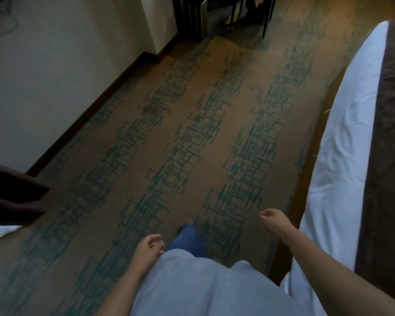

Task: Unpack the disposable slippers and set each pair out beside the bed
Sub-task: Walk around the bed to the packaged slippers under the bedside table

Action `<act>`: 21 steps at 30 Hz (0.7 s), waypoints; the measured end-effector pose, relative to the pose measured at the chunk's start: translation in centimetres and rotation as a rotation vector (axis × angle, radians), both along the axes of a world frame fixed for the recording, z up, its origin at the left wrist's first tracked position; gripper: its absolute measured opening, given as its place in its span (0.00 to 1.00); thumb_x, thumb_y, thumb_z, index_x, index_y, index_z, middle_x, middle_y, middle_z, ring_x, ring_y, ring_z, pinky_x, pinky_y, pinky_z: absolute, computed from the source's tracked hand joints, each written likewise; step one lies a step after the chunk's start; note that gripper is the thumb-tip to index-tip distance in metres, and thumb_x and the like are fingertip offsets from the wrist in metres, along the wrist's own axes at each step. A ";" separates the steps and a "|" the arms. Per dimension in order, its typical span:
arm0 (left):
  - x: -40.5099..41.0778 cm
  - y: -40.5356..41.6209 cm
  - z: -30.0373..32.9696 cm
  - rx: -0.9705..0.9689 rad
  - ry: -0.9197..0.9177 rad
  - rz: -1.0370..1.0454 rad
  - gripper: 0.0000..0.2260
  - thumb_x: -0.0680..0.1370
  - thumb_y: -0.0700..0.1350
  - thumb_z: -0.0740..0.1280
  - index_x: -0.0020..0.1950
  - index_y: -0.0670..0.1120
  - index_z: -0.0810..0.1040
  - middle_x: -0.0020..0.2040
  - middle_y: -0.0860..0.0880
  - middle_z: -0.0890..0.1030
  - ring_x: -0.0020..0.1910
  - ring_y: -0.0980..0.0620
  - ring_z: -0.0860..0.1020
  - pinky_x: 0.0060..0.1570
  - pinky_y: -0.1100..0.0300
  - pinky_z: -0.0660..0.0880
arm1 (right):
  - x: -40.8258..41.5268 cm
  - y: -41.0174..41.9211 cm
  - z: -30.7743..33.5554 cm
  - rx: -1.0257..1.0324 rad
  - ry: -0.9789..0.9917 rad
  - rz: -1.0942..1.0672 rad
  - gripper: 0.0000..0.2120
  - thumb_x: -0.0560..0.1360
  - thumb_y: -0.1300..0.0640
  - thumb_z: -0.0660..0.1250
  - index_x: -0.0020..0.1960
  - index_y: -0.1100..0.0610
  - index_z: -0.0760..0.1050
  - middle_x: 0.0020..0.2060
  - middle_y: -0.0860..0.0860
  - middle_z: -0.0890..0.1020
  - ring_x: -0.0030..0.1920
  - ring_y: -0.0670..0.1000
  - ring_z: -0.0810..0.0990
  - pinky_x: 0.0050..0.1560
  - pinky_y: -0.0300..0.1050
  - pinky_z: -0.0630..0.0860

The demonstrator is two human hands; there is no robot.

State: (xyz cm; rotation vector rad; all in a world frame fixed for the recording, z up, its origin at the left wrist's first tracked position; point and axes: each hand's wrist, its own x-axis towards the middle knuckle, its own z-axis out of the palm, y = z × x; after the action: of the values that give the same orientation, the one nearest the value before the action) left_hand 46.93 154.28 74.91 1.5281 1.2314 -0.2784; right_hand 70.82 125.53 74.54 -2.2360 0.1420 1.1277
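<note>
Head view: left hand [149, 246] loosely open and empty at the hip | right hand [271, 221] curled, nothing seen in it, beside the bed [342, 142] with white sheet on the right | patterned carpet [192, 133] ahead | slippers out of frame

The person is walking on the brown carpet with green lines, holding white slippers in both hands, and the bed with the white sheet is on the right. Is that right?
Not quite. The head view shows the left hand and right hand holding nothing. The brown carpet with green lines and white-sheeted bed on the right are correct.
</note>
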 end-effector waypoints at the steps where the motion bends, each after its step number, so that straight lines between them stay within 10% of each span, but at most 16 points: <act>1: 2.0 0.6 -0.4 -0.013 0.013 -0.003 0.09 0.76 0.36 0.64 0.56 0.40 0.74 0.41 0.46 0.78 0.33 0.51 0.77 0.26 0.67 0.73 | 1.3 0.2 -0.3 -0.014 0.014 -0.007 0.08 0.76 0.57 0.62 0.54 0.56 0.75 0.39 0.52 0.80 0.38 0.50 0.79 0.38 0.42 0.75; 7: 18.8 6.4 -1.2 -0.090 0.001 -0.058 0.12 0.77 0.33 0.60 0.60 0.34 0.71 0.39 0.42 0.77 0.33 0.48 0.74 0.24 0.64 0.73 | 9.6 2.5 -2.1 -0.094 0.077 -0.143 0.12 0.77 0.58 0.62 0.58 0.60 0.74 0.40 0.53 0.78 0.38 0.52 0.78 0.33 0.42 0.74; 12: 37.8 12.8 2.5 0.033 -0.066 -0.346 0.13 0.77 0.33 0.60 0.62 0.31 0.70 0.58 0.32 0.77 0.46 0.45 0.74 0.21 0.75 0.69 | 18.6 5.4 -0.7 -0.127 0.113 -0.297 0.12 0.77 0.59 0.61 0.59 0.62 0.74 0.43 0.56 0.79 0.32 0.50 0.78 0.28 0.41 0.71; 21: 63.9 14.4 5.2 0.047 -0.160 -0.509 0.11 0.77 0.38 0.62 0.59 0.41 0.73 0.56 0.40 0.80 0.40 0.51 0.79 0.31 0.66 0.72 | 36.2 8.8 -0.1 -0.057 0.139 -0.500 0.11 0.76 0.61 0.60 0.58 0.61 0.74 0.47 0.58 0.79 0.45 0.59 0.81 0.29 0.43 0.70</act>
State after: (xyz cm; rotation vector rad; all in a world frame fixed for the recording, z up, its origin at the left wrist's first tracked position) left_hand 110.88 168.67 80.06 1.8541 0.7139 -0.4500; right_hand 107.04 134.37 74.42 -2.0043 0.7530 1.0026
